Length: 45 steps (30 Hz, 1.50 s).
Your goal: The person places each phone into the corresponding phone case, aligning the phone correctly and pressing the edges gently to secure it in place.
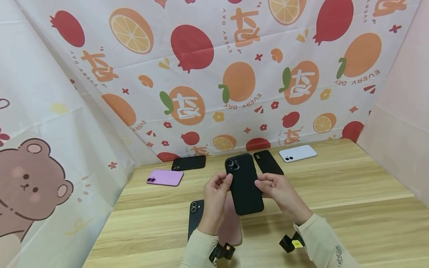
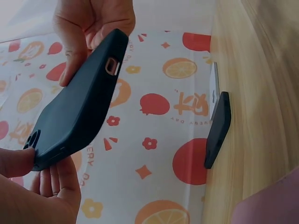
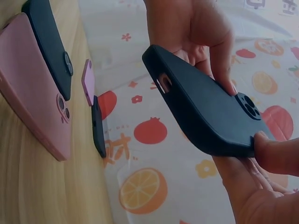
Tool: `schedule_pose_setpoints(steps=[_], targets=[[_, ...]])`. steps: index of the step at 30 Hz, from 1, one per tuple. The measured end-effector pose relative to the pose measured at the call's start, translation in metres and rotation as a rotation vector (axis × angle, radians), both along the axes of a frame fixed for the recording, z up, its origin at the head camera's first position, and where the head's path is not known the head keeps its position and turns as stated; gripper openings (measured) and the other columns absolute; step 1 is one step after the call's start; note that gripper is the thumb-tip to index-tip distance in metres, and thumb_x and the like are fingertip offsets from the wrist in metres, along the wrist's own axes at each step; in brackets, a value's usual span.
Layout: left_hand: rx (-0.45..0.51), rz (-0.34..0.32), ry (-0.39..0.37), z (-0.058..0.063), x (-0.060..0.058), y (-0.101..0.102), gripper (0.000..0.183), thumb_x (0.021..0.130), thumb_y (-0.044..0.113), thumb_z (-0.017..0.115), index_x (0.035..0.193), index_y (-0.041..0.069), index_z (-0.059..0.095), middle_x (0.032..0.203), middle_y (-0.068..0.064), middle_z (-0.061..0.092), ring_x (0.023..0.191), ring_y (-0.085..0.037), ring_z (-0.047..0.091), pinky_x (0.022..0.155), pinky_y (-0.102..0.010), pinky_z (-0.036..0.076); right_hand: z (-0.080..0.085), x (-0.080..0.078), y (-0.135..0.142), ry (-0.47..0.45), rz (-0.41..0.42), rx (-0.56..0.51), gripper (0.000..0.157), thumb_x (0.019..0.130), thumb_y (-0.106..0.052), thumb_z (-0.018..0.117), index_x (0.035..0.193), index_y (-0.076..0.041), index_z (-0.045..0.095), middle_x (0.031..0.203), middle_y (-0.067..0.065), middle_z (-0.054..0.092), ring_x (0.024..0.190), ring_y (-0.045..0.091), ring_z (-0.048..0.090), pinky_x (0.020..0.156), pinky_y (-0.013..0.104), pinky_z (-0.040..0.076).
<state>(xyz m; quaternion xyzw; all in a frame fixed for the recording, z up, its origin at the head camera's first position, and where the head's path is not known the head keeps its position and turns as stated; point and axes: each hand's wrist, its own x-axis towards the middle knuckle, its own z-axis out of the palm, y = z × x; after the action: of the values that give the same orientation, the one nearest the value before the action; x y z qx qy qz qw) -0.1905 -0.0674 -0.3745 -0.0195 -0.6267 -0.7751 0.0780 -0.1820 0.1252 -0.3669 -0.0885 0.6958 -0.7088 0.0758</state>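
Both hands hold up a phone in a black case (image 1: pixel 246 191), its back with the camera lenses facing me. The left hand (image 1: pixel 216 201) pinches one long edge near the cameras, thumb on the back. On the opposite edge, the right hand (image 1: pixel 281 193) grips with its thumb and fingers. The left wrist view shows the cased phone (image 2: pixel 79 105) tilted, with a port cutout at its end. Below the left hand, a pink phone (image 1: pixel 233 225) and a dark phone (image 1: pixel 196 214) lie on the table, partly covered by the left arm.
On the wooden table (image 1: pixel 352 208), a lilac phone (image 1: pixel 167 178) and a black phone or case (image 1: pixel 190 163) lie back left. Another black phone or case (image 1: pixel 268 163) and a white phone (image 1: pixel 298 153) lie back right. A fruit-print curtain (image 1: pixel 214 123) hangs behind.
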Motion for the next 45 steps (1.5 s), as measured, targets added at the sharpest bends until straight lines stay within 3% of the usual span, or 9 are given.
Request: schedule_pose_setpoints(steps=[6,11,19,27,30,36,40,45], targets=[[-0.006,-0.021,0.004,-0.001,0.001,0.003,0.015,0.092,0.01,0.066,0.095,-0.005,0.063,0.078,-0.002,0.056,0.071,-0.011,0.055,0.071,-0.023,0.049,0.0,-0.005,0.01,0.006,0.055,0.053,0.041,0.097,-0.021,0.059,0.122,0.011,0.053,0.106,0.013,0.068,0.091,0.017,0.065,0.087,0.036,0.052],[-0.1,-0.074,0.009,-0.003,0.003,0.01,0.017,0.091,0.009,0.066,0.098,-0.006,0.063,0.081,-0.002,0.059,0.073,-0.012,0.056,0.072,-0.022,0.048,0.003,-0.006,0.015,0.035,-0.038,-0.003,0.049,0.098,-0.025,0.056,0.132,0.01,0.048,0.117,0.015,0.063,0.098,0.013,0.065,0.089,0.031,0.051],[-0.138,-0.129,0.01,-0.005,0.006,0.017,0.018,0.091,0.008,0.066,0.099,-0.008,0.063,0.082,-0.002,0.06,0.074,-0.013,0.055,0.073,-0.023,0.047,0.005,-0.005,0.013,0.099,-0.161,-0.127,0.047,0.098,-0.025,0.055,0.126,0.012,0.051,0.099,-0.003,0.069,0.091,0.009,0.066,0.085,0.025,0.052],[-0.142,-0.158,0.013,-0.007,0.009,0.021,0.018,0.09,0.009,0.067,0.098,-0.007,0.064,0.082,-0.003,0.06,0.073,-0.012,0.055,0.072,-0.022,0.047,0.006,-0.002,0.007,0.082,-0.321,-0.157,0.034,0.097,-0.015,0.058,0.114,0.014,0.059,0.086,-0.005,0.07,0.077,0.008,0.066,0.076,0.026,0.055],[-0.158,-0.184,-0.012,-0.006,0.009,0.021,0.02,0.091,0.012,0.067,0.101,-0.005,0.064,0.085,-0.003,0.062,0.075,-0.012,0.057,0.074,-0.023,0.048,0.008,-0.002,0.007,0.061,-0.345,-0.169,0.03,0.096,-0.013,0.058,0.111,0.013,0.061,0.085,-0.005,0.069,0.076,0.007,0.066,0.074,0.025,0.055],[-0.176,-0.254,-0.021,-0.001,0.005,0.012,0.035,0.096,0.022,0.061,0.123,0.0,0.058,0.1,-0.007,0.062,0.086,-0.012,0.06,0.08,-0.025,0.051,0.008,-0.002,0.002,0.023,-0.344,-0.213,0.016,0.095,-0.008,0.059,0.098,0.007,0.065,0.078,-0.005,0.07,0.072,0.006,0.066,0.07,0.025,0.055],[-0.21,-0.209,0.02,0.001,0.004,0.007,0.033,0.095,0.023,0.062,0.119,0.001,0.061,0.105,-0.009,0.063,0.09,-0.013,0.06,0.082,-0.025,0.05,0.007,-0.001,-0.001,0.021,-0.318,-0.178,0.021,0.096,-0.009,0.059,0.102,0.01,0.063,0.078,-0.003,0.071,0.072,0.007,0.067,0.071,0.025,0.055],[-0.26,-0.127,0.058,0.001,0.005,0.008,0.023,0.094,0.016,0.064,0.108,-0.002,0.066,0.096,-0.008,0.065,0.082,-0.013,0.06,0.076,-0.022,0.051,0.005,0.001,-0.004,0.029,-0.306,-0.153,0.025,0.096,-0.007,0.058,0.107,0.015,0.06,0.081,-0.002,0.071,0.074,0.007,0.066,0.072,0.026,0.055]])
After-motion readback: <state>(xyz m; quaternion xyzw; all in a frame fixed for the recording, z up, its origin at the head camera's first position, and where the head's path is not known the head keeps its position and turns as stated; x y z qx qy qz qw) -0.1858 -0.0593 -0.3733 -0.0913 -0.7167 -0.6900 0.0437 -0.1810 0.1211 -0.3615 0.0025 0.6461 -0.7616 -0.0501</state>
